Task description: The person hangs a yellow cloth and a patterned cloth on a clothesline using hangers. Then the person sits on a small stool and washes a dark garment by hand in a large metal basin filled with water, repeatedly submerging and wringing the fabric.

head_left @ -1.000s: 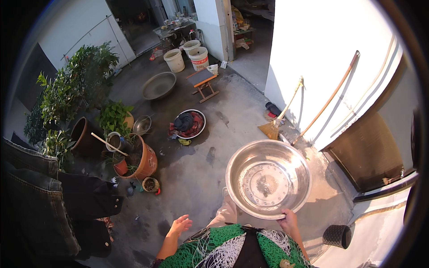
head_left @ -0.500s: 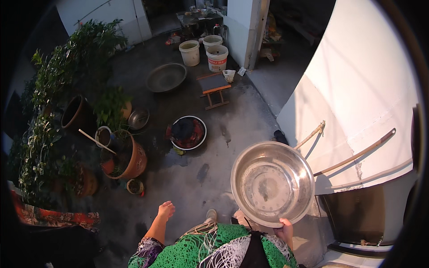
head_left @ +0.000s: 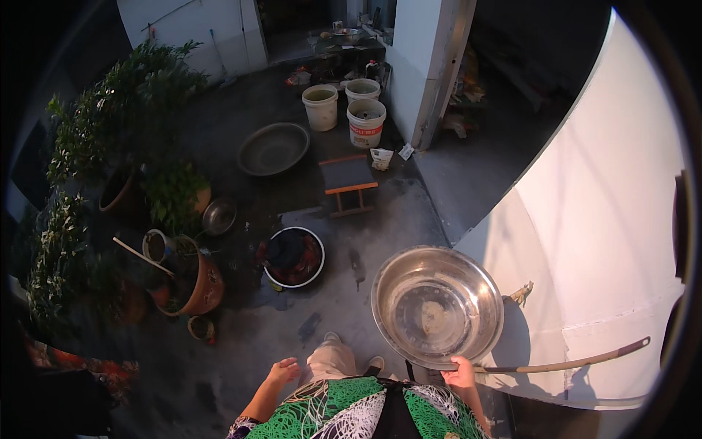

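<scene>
A wide silver metal basin [head_left: 436,311] hangs in front of me on the right, its hollow side facing me. My right hand [head_left: 460,373] is closed on its lower rim, the thumb over the edge. Low in the middle, my left hand [head_left: 285,370] holds nothing, its fingers stretched out beside my leg. Ahead on the wet concrete floor stands a white-rimmed basin [head_left: 322,256] with dark and reddish cloth [head_left: 289,252] in it. Beyond it is a small folding stool [head_left: 349,183].
Potted plants [head_left: 194,282] and leafy shrubs [head_left: 110,110] line the left side. A large dark shallow basin [head_left: 273,149] and white buckets [head_left: 365,123] stand farther off, near a doorway. A long-handled tool [head_left: 570,366] leans by the white wall [head_left: 585,241] on the right.
The view has shifted as I move forward. The metal basin stays in my right hand, slightly lower and left in view. My left hand is nearer my body, and my feet have changed position.
</scene>
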`<state>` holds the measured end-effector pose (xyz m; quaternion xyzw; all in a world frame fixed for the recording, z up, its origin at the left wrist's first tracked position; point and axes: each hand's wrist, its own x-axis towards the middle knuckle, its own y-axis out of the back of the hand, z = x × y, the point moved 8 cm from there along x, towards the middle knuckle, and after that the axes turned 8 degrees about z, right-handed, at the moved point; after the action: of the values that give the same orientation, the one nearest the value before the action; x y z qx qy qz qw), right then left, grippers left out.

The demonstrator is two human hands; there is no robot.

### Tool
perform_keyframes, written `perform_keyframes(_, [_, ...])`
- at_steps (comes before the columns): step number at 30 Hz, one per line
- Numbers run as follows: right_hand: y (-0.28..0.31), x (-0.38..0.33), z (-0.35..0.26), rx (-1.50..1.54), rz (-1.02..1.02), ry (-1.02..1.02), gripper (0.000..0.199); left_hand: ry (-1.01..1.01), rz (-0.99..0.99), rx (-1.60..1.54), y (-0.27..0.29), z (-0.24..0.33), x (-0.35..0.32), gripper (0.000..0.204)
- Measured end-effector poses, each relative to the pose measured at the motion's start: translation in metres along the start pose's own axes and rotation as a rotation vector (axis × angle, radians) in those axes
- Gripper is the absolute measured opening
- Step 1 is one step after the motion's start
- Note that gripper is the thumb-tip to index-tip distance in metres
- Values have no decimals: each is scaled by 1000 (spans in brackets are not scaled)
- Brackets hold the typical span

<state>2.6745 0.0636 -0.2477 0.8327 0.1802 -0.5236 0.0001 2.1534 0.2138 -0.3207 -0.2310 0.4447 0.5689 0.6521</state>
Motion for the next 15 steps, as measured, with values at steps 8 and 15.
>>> perform_keyframes(8, [-147,67,-55,88,-32,-97,6,139,352,-239,84,-28,69,27])
perform_keyframes(15, [-242,106,-116,61,83,-128,5,118,334,-375,48,137,151,34])
